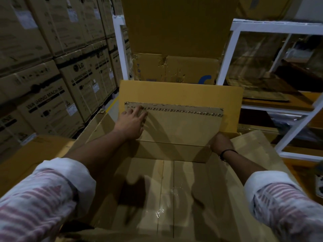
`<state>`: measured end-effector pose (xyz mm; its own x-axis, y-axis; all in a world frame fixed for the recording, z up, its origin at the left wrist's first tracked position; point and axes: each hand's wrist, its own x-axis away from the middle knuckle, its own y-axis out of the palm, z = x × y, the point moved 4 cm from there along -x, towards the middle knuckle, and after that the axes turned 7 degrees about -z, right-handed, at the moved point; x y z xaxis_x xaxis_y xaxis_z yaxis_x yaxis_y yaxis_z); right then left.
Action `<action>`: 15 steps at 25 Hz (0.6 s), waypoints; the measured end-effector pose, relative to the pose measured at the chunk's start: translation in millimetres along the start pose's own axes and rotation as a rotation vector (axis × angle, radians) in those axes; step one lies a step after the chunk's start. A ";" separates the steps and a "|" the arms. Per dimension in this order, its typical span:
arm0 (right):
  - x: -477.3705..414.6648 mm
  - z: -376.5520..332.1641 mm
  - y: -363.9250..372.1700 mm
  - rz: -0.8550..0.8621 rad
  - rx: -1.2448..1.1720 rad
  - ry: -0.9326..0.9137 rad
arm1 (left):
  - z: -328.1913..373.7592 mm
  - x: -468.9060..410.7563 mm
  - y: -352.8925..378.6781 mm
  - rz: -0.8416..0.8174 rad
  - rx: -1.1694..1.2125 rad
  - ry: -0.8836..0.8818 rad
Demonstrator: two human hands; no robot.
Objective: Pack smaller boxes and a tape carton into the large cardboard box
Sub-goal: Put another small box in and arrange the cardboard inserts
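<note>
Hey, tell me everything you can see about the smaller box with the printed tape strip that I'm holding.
The smaller box is a flat, brown corrugated cardboard carton, lying across the far end of the open large cardboard box. A band of dark printed tape runs along its top's far edge, where the paper is torn ragged. The left hand rests flat on its top left; the right hand grips its right end.

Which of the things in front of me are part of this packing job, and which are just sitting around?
Part of the job: large cardboard box; smaller box at its far side; left hand flat on it; right hand holding its right end.
Just lying about: stacked washing machine cartons; white shelving frame; torn carton behind.
</note>
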<state>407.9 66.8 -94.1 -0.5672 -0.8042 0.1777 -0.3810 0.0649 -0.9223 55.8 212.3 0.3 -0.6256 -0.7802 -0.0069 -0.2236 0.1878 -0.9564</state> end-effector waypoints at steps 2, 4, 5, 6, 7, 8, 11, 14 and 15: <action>-0.7 0.8 0.9 0.009 0.019 -0.006 | -0.2 -0.5 -0.1 -0.005 0.009 -0.005; -2.4 2.2 1.9 0.016 0.035 -0.011 | -1.1 -1.0 -0.1 -0.004 0.012 -0.001; -3.1 2.0 1.6 0.013 0.042 -0.014 | -1.5 -1.5 0.2 -0.001 0.013 0.001; -4.7 2.3 2.4 0.006 0.047 -0.019 | -1.9 -2.1 0.6 -0.002 0.014 0.000; -5.1 2.3 2.9 0.001 0.050 -0.021 | -2.1 -2.6 1.0 -0.005 0.016 -0.003; -6.8 3.0 4.1 0.001 0.049 -0.025 | -2.2 -3.0 1.6 -0.008 0.020 -0.005; -8.5 2.9 5.6 0.005 0.046 -0.025 | -1.1 -3.4 2.8 -0.006 0.031 -0.003; -9.4 4.1 7.0 0.011 0.040 -0.025 | -0.9 -4.4 4.0 -0.009 0.038 -0.001; -8.9 4.4 6.6 0.012 0.036 -0.027 | -0.9 -4.8 4.5 -0.011 0.040 -0.002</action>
<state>413.7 71.8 -103.3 -0.5518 -0.8189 0.1576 -0.3477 0.0541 -0.9361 57.1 217.5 -3.7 -0.6218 -0.7832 0.0032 -0.2004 0.1551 -0.9674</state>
